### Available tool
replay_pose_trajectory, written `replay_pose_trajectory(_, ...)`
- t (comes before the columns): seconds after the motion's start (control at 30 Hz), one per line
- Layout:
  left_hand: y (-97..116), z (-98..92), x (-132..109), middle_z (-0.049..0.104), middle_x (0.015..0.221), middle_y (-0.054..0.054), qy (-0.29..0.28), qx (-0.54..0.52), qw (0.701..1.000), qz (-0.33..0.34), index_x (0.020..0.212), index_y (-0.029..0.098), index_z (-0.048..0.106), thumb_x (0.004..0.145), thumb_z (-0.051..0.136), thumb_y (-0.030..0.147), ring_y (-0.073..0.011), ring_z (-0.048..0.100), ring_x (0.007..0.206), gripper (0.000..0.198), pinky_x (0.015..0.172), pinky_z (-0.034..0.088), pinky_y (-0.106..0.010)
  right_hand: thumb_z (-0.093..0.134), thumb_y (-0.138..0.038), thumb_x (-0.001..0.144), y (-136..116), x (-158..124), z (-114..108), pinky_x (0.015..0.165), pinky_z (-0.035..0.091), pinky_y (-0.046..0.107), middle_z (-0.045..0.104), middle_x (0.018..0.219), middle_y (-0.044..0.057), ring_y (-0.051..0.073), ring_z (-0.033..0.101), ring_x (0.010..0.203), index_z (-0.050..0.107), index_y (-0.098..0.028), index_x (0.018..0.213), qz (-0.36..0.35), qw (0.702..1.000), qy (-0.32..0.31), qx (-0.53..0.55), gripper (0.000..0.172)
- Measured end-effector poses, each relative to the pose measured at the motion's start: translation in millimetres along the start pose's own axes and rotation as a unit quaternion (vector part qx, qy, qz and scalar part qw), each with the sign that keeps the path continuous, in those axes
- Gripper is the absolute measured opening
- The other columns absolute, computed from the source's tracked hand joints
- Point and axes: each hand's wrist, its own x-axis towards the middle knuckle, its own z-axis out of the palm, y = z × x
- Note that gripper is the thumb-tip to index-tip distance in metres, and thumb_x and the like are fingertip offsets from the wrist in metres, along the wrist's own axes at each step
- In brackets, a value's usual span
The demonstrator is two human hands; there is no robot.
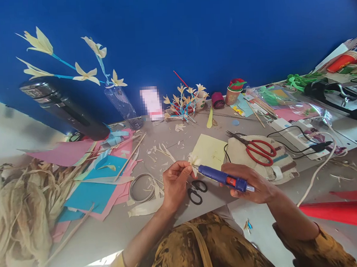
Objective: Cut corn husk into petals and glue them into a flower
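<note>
My left hand is closed in a pinch on a small cream husk flower, held just above the table. My right hand grips a blue glue gun with a red trigger, its nozzle pointing left and touching the flower's base. Small black-handled scissors lie on the table under and between my hands. A pale yellow paper sheet lies just beyond the flower.
Red-handled scissors rest on a woven cloth at right, near a white power strip with cords. Coloured paper sheets and dried husk fill the left. A black flask, a bottle with paper flowers and cups stand at the back.
</note>
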Motion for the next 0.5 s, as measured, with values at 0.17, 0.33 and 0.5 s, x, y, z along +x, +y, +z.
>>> replay_pose_trajectory(0.17,1.0,1.1,-0.3,0.066,0.056,0.001,0.007,0.01,1.0,-0.005,0.079,0.017,0.065,0.081,0.07,0.027,-0.0123,0.057,0.054,0.011,0.061,0.046,-0.025,0.042,-0.062,0.098,-1.4,1.6,-0.9,0.069,0.045,0.034,0.062,0.079,0.009,0.021,0.057,0.075,0.059,-0.018,0.088,-0.011,1.0,0.004,-0.008,0.048)
replay_pose_trajectory(0.33,-3.8,-1.4,1.9,0.066,0.057,0.001,-0.007,-0.009,1.0,-0.003,0.079,0.017,0.065,0.081,0.07,0.028,-0.0117,0.058,0.056,0.013,0.062,0.046,-0.025,0.043,-0.061,0.098,-0.5,2.0,-1.7,0.07,0.045,0.033,0.062,0.079,0.009,0.021,0.058,0.077,0.059,-0.018,0.089,-0.022,1.0,-0.002,-0.012,0.047)
replay_pose_trajectory(0.5,-6.4,-3.0,2.9,0.065,0.058,0.002,-0.019,-0.036,0.999,0.0,0.081,0.017,0.065,0.081,0.071,0.028,-0.0118,0.06,0.056,0.013,0.063,0.047,-0.025,0.044,-0.06,0.097,-0.1,1.5,-2.8,0.073,0.047,0.034,0.063,0.08,0.009,0.022,0.059,0.079,0.061,-0.018,0.091,-0.021,0.999,-0.012,-0.035,0.046)
